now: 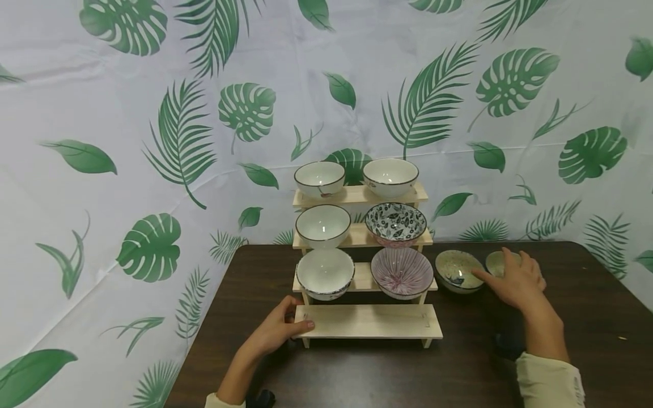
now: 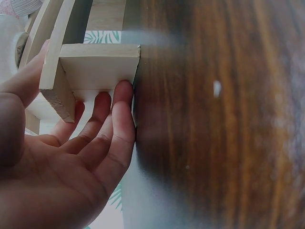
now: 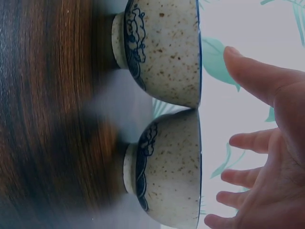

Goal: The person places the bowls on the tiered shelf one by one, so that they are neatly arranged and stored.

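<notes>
A tiered wooden display stand (image 1: 367, 321) stands on the table, its lowest step bare. My left hand (image 1: 278, 326) grips the left end of that step, thumb on top; in the left wrist view the fingers (image 2: 125, 107) reach under the board beside its leg. To the right of the stand sit two speckled bowls side by side: a nearer one (image 1: 458, 269) and another (image 1: 495, 262) partly hidden by my right hand (image 1: 520, 283). That hand hovers over them with thumb and fingers spread. The right wrist view shows a gap between the fingers and the bowls' blue rims (image 3: 200, 162).
The upper steps hold pairs of bowls: white ones (image 1: 319, 180) on the left, then a white (image 1: 390, 177), a black-patterned (image 1: 395, 222) and a purple-striped bowl (image 1: 402, 273) on the right. A leaf-print cloth (image 1: 306, 102) hangs behind the dark wooden table (image 1: 398, 374).
</notes>
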Demonstrator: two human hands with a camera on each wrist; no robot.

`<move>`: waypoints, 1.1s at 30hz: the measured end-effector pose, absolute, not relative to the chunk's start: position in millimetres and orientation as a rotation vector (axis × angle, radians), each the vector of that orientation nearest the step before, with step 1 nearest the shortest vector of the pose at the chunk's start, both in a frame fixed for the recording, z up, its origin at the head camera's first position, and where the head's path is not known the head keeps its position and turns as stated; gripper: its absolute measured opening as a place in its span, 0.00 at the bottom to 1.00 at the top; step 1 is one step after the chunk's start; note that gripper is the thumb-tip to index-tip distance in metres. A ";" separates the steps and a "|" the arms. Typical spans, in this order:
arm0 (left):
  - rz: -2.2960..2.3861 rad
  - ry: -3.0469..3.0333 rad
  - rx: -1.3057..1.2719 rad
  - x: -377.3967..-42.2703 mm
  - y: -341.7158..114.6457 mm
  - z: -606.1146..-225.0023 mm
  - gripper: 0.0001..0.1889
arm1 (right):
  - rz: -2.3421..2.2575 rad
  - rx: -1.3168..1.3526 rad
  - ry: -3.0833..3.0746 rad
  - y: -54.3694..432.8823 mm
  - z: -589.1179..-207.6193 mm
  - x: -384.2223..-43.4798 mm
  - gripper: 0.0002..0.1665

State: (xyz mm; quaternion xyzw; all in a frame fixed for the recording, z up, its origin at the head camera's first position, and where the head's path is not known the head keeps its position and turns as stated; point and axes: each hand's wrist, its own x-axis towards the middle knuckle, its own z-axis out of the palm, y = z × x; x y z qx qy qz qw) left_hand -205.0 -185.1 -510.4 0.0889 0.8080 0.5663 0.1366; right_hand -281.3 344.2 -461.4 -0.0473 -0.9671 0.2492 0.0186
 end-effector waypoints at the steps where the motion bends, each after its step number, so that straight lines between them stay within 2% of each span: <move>1: 1.638 2.337 0.257 -204.9 -184.9 -510.1 0.28 | 0.774 -0.147 -3.006 345.6 -461.5 -281.3 0.66; 21: 1.646 2.329 0.261 -203.4 -184.2 -509.1 0.28 | 0.807 -0.163 -2.991 366.7 -467.8 -287.9 0.67; 33: 1.647 2.337 0.243 -204.5 -184.6 -510.9 0.29 | 0.822 -0.109 -2.989 377.4 -467.7 -285.3 0.60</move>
